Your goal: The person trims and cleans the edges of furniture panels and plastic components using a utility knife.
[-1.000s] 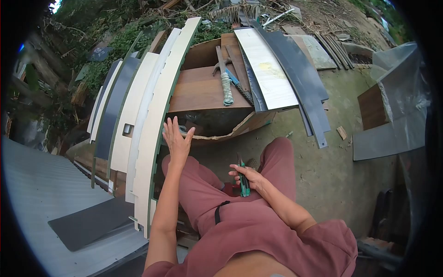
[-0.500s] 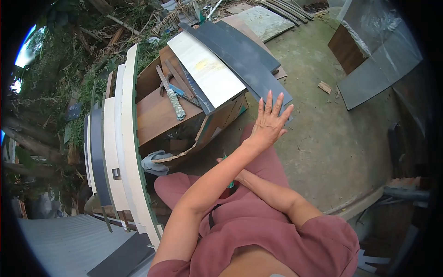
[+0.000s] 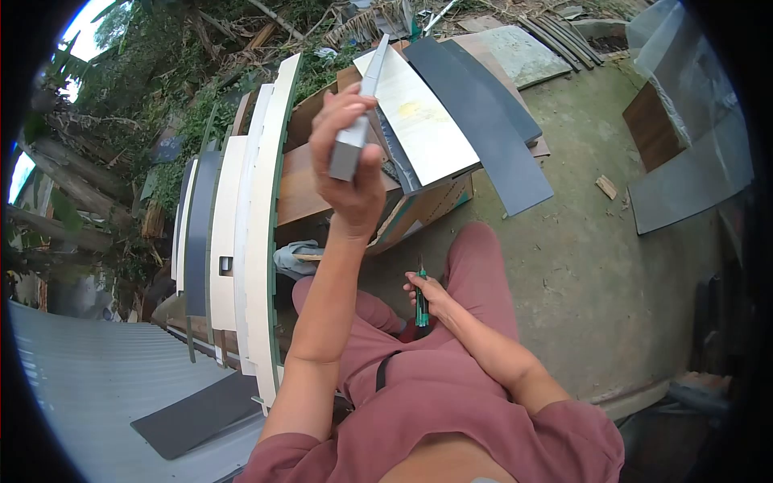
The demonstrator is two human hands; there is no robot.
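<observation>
My left hand (image 3: 354, 193) is raised over the box, with fingers and thumb closed round a long grey rectangular bar (image 3: 349, 146). The bar's near end faces me and its far end narrows away towards the plants. Low in front of my lap, my right hand (image 3: 431, 295) grips a green-handled tool (image 3: 422, 310) with a thin metal tip pointing away from me. A white board (image 3: 423, 109) lies on the box, just right of the raised hand. Overlapping dark grey panels (image 3: 483, 121) rest beyond it, one jutting over the near edge.
Long white and grey boards (image 3: 278, 201) stand close on the left. A pale cloth (image 3: 296, 258) hangs at the corner of the wooden box (image 3: 419, 211). Corrugated sheeting (image 3: 80, 378) lies at lower left. A wood scrap (image 3: 606, 187) and a grey panel (image 3: 684, 193) are on the right.
My left hand has swung from the grey panels on the right up to the left, from spread fingers to holding the grey bar. The view has turned left, bringing the right hand's green tool into sight.
</observation>
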